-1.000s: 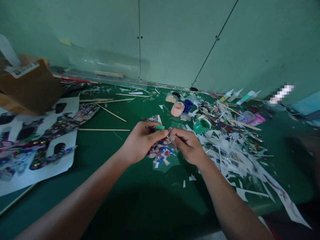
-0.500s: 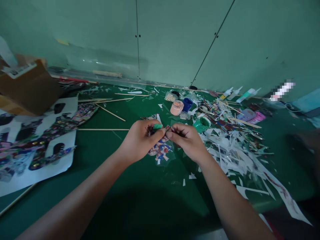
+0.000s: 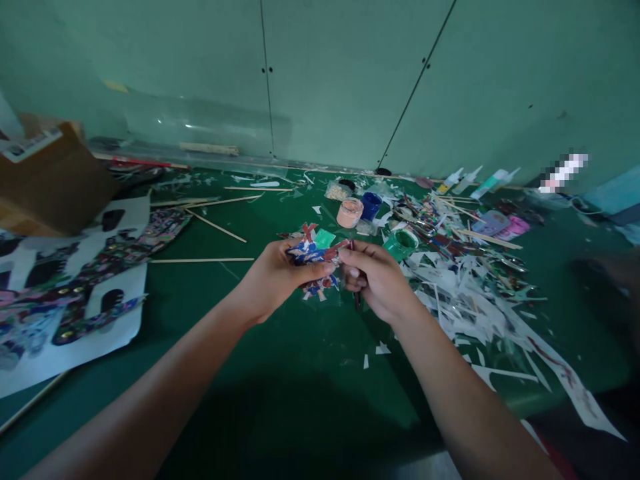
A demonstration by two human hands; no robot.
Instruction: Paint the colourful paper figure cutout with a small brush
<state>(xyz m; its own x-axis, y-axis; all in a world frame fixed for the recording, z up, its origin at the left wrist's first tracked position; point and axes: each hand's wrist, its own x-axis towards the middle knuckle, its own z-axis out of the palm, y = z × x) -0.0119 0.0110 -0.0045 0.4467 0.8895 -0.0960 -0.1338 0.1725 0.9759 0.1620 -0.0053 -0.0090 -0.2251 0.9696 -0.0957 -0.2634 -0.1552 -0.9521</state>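
My left hand grips a colourful paper cutout in blue, red and white, with a green patch at its upper edge. My right hand is closed at the cutout's right end, around a slim dark stick-like tool. Its exact kind is not clear. The tool's upper end meets a red strip of the cutout. Below the hands, more small patterned cutouts lie on the green tabletop, partly hidden by my left hand.
Open paint pots, peach, blue and green, stand beyond my hands. White paper scraps and scissors spread to the right. At left lie printed sheets, thin sticks and a cardboard box.
The cutout in my left hand has turned so that more of its face shows. My right hand has rotated, bringing the dark tool into view. The camera has shifted slightly.
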